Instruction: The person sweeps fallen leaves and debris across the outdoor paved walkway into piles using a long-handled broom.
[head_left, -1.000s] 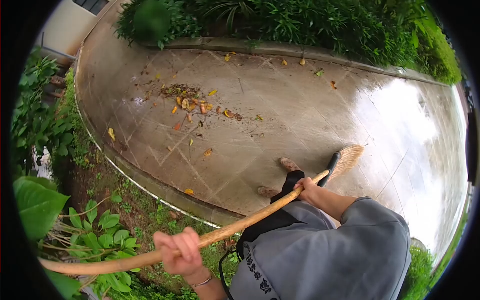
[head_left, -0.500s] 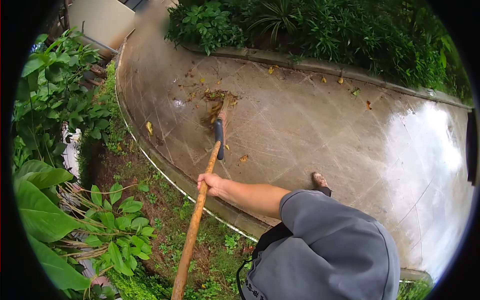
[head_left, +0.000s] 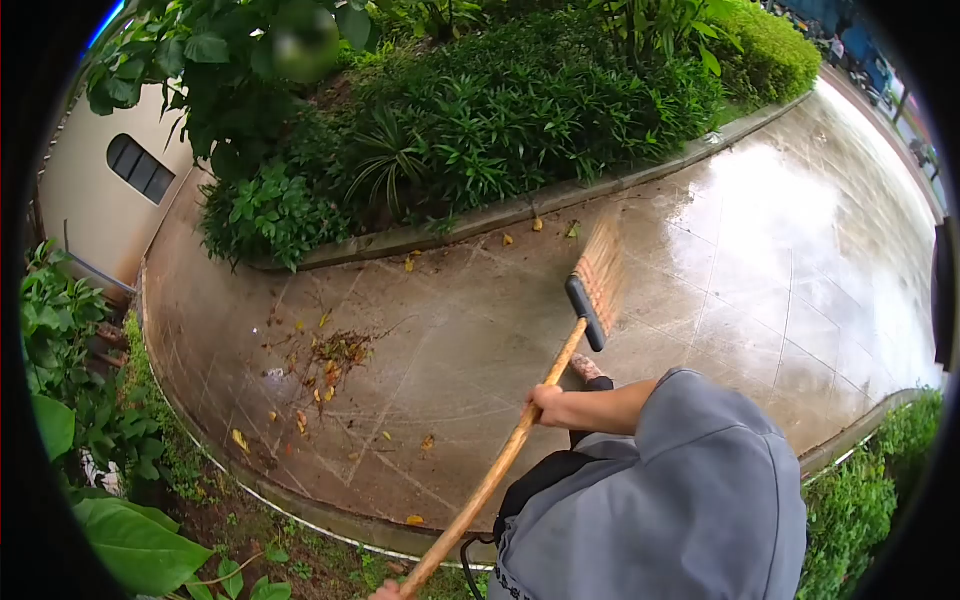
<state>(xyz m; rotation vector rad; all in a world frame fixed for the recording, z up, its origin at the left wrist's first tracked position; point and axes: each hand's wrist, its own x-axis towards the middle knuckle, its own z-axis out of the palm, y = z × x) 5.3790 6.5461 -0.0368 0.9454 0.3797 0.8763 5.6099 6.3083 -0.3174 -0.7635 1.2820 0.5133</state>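
A broom with a wooden handle [head_left: 490,478], a dark head block and straw-coloured bristles [head_left: 603,265] reaches out over the wet paved path. Partway down the handle, my right hand [head_left: 545,404] is closed around it. At the bottom edge of the view, my left hand [head_left: 390,591] shows only in part, wrapped around the handle's upper end. The bristles look smeared by motion, and I cannot tell whether they touch the paving. To the left of the broom lies a loose heap of brown and yellow leaves [head_left: 340,352], with stray leaves around it.
A kerb [head_left: 480,228] with dense green shrubs [head_left: 540,120] borders the far side. A curved, white-edged kerb [head_left: 290,520] runs along the near side beside plants. My shoe [head_left: 584,367] is just below the broom head. A pale wall [head_left: 110,190] stands at left.
The broom has swung rightward away from the leaf heap, with my right hand still on it. My view has turned, and part of my left hand now shows at the bottom.
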